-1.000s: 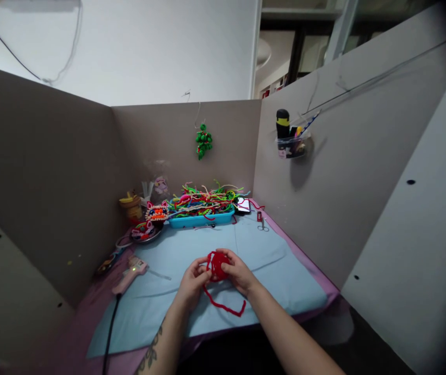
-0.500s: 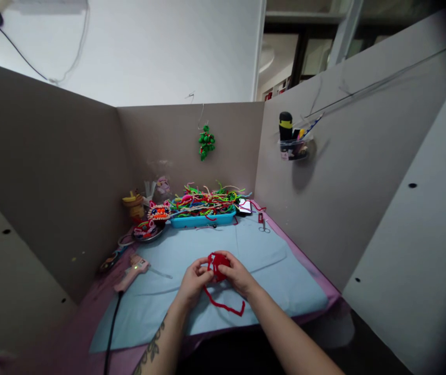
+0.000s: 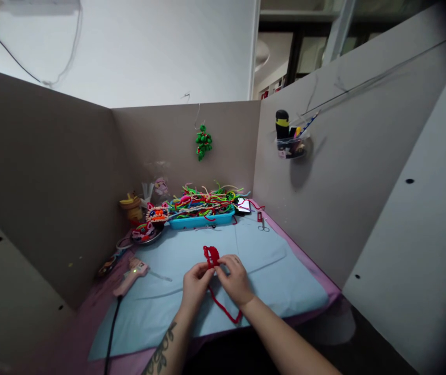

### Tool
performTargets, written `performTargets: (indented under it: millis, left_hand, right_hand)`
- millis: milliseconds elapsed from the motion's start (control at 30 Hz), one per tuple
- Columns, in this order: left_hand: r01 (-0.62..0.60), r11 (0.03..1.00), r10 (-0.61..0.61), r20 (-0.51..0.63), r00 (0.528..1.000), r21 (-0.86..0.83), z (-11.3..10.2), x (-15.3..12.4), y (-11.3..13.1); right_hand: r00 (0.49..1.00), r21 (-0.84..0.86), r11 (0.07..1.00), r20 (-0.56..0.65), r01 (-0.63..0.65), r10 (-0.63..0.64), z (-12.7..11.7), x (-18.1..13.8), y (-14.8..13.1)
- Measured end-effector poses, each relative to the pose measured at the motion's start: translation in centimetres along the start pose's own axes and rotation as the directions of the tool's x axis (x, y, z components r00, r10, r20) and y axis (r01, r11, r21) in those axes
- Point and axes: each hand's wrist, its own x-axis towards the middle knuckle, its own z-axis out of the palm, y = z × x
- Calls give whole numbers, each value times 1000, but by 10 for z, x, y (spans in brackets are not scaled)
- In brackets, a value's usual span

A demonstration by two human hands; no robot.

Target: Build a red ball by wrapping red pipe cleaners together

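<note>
A small red piece worked from fuzzy pipe cleaner [image 3: 211, 255] is held up between my two hands above the blue cloth [image 3: 262, 291]. My left hand [image 3: 197, 281] pinches its lower left edge. From the right, my right hand [image 3: 234, 278] grips its lower edge with thumb and fingers. A loose red strand [image 3: 223, 307] hangs from the piece, bends near my right wrist and runs below both hands. The exact shape of the piece is too small to make out.
A pink glue gun [image 3: 133, 276] with a black cord lies at the left. Behind stands a blue tray [image 3: 203, 222] heaped with colourful pipe cleaners, beside a metal bowl [image 3: 148, 238] of finished pieces. Scissors [image 3: 263, 226] lie at the back right. Grey partitions [image 3: 305, 208] enclose the table.
The red piece has turned and moved slightly up, and now stands above my fingertips. My hands have shifted from its sides to its lower edge. The loose strand has swung.
</note>
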Motion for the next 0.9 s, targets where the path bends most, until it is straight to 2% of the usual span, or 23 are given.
performTargets:
  millis: [333, 567, 900]
  left_hand:
    - [-50, 995, 49, 15, 999, 86, 1, 1, -2]
    - [-130, 980, 121, 66, 990, 152, 1, 0, -4]
    - [-109, 986, 99, 83, 992, 126, 3, 2, -7]
  right_hand:
    - [999, -31, 999, 46, 15, -13, 3, -2, 1]
    - [1000, -61, 998, 24, 8, -7, 5, -3, 2]
    - [1000, -64, 998, 5, -2, 2, 10, -7, 8]
